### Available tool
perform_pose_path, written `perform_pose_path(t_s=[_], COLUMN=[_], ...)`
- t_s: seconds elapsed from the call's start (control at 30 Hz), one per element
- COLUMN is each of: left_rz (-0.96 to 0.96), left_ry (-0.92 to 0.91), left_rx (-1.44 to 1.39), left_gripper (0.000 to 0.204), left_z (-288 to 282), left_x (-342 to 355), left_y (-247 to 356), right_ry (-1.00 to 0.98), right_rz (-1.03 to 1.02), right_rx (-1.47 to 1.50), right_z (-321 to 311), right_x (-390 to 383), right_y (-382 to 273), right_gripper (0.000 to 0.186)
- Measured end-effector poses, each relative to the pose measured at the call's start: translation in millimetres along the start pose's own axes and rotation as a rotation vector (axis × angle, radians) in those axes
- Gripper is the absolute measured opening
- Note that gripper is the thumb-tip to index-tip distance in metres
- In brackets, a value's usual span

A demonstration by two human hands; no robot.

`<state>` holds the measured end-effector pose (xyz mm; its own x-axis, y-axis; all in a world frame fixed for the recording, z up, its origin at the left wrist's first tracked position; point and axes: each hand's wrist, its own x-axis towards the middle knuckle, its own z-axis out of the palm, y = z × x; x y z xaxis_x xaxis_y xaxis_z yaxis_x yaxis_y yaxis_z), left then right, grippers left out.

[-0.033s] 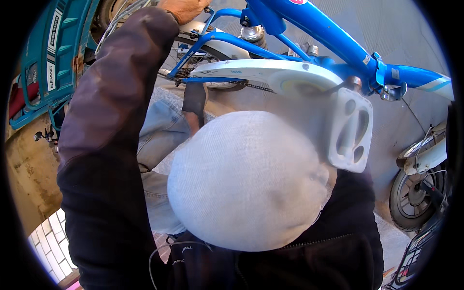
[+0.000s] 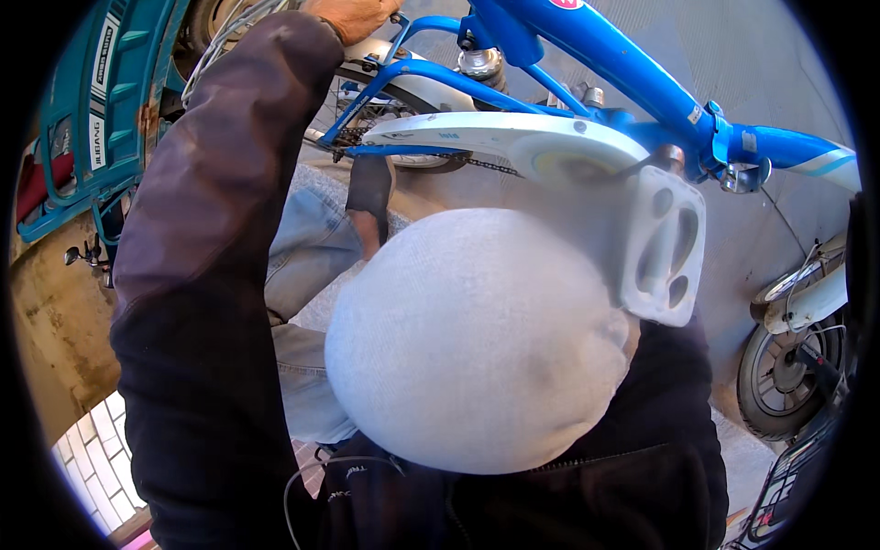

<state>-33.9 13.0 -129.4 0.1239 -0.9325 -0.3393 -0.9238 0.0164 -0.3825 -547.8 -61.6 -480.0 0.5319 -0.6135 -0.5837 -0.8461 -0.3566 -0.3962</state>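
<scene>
My left hand (image 2: 353, 18), at the top edge, has its fingers closed on a part of the blue bicycle's rear frame (image 2: 403, 69). A rounded white cloth-covered object (image 2: 467, 339), too indistinct to name, fills the lower middle before my chest. It hides nearly all of my right hand (image 2: 631, 344); only a sliver of skin shows at its right side, and I cannot make out the fingers. Above that side is a pale pedal (image 2: 662, 247), beside the white chain guard (image 2: 477, 133). The chain (image 2: 495, 167) hangs below the guard, and a hazy blur lies over the crank area.
A teal cargo vehicle (image 2: 92, 128) stands at left, with cables (image 2: 211, 60) beside it. Another wheel (image 2: 779, 376) with a white mudguard is at right. Under the bicycle is grey pavement (image 2: 752, 64). My legs (image 2: 302, 247) and dark-shod foot (image 2: 371, 183) are below the rear wheel.
The rounded white object has shifted very slightly to the right. My left hand and the bicycle look almost the same.
</scene>
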Motion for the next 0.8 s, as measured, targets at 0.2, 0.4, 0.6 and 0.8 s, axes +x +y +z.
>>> perform_pose_path(t_s=[0.2,0.4,0.6,0.8], left_rz=[-0.248,-0.196,-0.095,-0.162], left_ry=[-0.081,0.0,-0.094,0.125], left_rx=[-0.152,-0.189,-0.018,-0.182], left_gripper=[0.043,0.042,0.04,0.046], left_z=[-21,-13,-21,-5], left_x=[5,0,15,1], left_y=[15,11,22,11], right_ry=[0.015,0.021,0.032,0.044], right_rz=[0.01,0.029,0.092,0.124], right_rx=[0.091,0.166,0.228,0.3], right_z=[5,20,32,47], right_x=[-11,-29,-46,-53], right_y=[11,19,28,20], right_gripper=[0.044,0.045,0.046,0.047])
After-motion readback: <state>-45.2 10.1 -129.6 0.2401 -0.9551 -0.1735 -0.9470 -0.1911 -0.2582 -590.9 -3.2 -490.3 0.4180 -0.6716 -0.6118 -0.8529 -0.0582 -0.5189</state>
